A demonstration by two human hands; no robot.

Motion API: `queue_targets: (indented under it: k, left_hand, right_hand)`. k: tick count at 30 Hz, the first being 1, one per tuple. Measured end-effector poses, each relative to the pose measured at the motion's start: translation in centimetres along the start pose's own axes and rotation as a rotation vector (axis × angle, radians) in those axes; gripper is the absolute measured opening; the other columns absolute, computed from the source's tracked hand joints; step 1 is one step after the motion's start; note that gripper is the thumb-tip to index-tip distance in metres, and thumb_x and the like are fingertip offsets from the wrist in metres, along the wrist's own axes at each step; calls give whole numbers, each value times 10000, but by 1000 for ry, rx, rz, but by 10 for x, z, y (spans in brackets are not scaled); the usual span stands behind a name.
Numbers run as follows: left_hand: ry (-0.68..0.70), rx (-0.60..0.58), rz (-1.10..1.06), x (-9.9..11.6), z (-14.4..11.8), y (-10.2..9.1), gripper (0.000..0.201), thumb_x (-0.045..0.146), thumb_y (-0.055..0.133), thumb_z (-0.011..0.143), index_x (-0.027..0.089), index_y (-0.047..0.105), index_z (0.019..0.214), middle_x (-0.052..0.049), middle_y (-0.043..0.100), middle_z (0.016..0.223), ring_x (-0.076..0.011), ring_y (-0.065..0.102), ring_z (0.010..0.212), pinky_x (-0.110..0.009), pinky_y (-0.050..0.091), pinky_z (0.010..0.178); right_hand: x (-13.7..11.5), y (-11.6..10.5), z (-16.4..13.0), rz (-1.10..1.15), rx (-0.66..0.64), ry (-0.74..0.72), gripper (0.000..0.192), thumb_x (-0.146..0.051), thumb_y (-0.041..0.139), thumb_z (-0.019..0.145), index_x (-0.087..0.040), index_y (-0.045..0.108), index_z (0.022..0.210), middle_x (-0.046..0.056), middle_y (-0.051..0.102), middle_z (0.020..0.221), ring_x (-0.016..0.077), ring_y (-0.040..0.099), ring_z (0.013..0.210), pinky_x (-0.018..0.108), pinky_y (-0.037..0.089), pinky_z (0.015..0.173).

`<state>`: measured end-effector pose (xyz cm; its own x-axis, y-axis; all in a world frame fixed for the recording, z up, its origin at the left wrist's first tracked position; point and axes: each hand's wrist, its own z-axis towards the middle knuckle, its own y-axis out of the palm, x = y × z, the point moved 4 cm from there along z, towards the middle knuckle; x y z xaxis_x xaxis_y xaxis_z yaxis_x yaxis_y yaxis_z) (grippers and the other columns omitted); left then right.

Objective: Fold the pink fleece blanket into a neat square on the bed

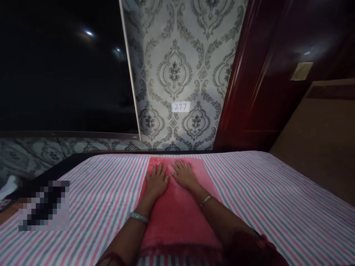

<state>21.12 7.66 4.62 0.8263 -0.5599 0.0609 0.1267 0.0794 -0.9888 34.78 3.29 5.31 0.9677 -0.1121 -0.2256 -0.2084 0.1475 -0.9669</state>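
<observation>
A red-pink cloth (177,218), plush-looking like a towel, lies spread lengthwise over a striped sheet (94,199). Both my hands rest palm down near its far end. My left hand (156,181) has its fingers spread over the left side of the cloth, and a pale bangle circles that wrist. To its right, my right hand (183,174) also lies flat with fingers apart, below a thin silver bracelet. The two hands are a short gap apart, and neither grips the cloth.
Behind the covered surface stands a patterned wall with a paper label (181,106) reading 277. A large dark screen (66,70) hangs at the left. On the right is a dark red wooden door (266,74). A blurred-out patch covers something at the lower left.
</observation>
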Motion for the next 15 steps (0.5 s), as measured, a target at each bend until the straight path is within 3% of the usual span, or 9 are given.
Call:
queue_targets:
  k: [8,12,15]
  left_hand:
    - [26,10,14,-1,4,3,589,388,306,987,217,341,1550,-85,271,1637,-338,226,1510,-685,264,1130]
    - [29,21,0,-1,2,3,587,390,305,990,216,344,1550,-97,287,1632,-336,232,1508,-680,261,1134]
    - [32,22,-12,-2,0,3,588,386,312,989,217,340,1552,-96,288,1634,-336,223,1511,-672,254,1142]
  right_hand:
    - [101,6,-12,51,-43,395,601,-476,213,1019,-269,260,1581,53,190,1669,279,173,1521,565,218,1163]
    - [123,1,-29,71,-54,460,595,-446,187,1032,-236,257,1583,82,254,1648,284,239,1503,546,220,1169]
    - [123,-11,-38,62,-64,479,582,-424,214,1034,-217,289,1572,108,298,1629,310,256,1495,568,259,1147]
